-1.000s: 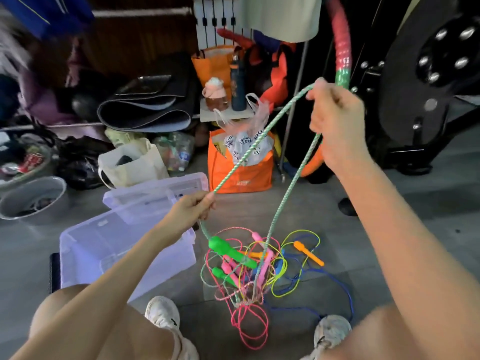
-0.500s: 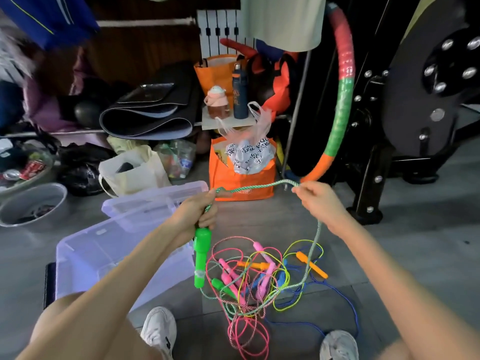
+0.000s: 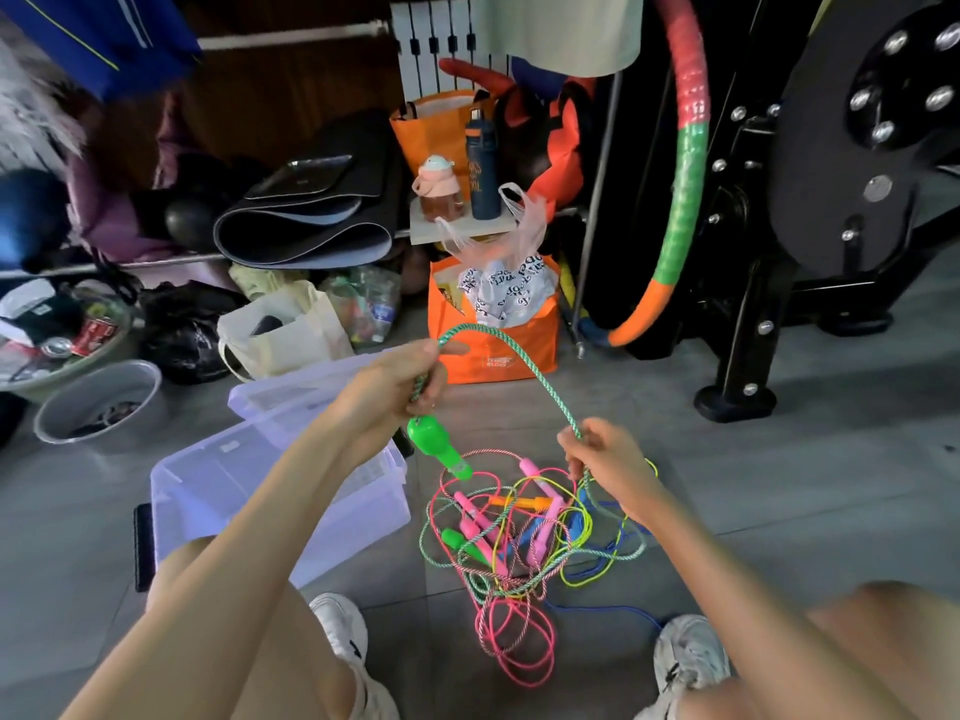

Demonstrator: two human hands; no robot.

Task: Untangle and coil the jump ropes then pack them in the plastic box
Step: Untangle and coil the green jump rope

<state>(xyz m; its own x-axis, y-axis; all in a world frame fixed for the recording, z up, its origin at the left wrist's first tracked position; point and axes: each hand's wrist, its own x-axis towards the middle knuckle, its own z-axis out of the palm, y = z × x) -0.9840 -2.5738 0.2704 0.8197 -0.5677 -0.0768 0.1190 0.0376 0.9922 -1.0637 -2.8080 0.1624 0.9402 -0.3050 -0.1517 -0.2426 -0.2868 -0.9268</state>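
Green rope (image 3: pixel 524 366) arcs between hands; plastic box (image 3: pixel 218 491) beside tangle (image 3: pixel 519 537).

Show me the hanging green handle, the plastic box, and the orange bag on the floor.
hanging green handle (image 3: pixel 435 445): head view, its wide upper body.
plastic box (image 3: pixel 202 480): head view, bare translucent left side.
orange bag (image 3: pixel 522 339): head view, front panel, right of the rope.

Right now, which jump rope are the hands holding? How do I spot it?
Find the big orange bag on the floor. In front of it, a green-and-white braided rope arches from the left hand to the right hand. Unlike the pink, yellow and blue ropes piled below, it is raised, a fat green handle dangling.
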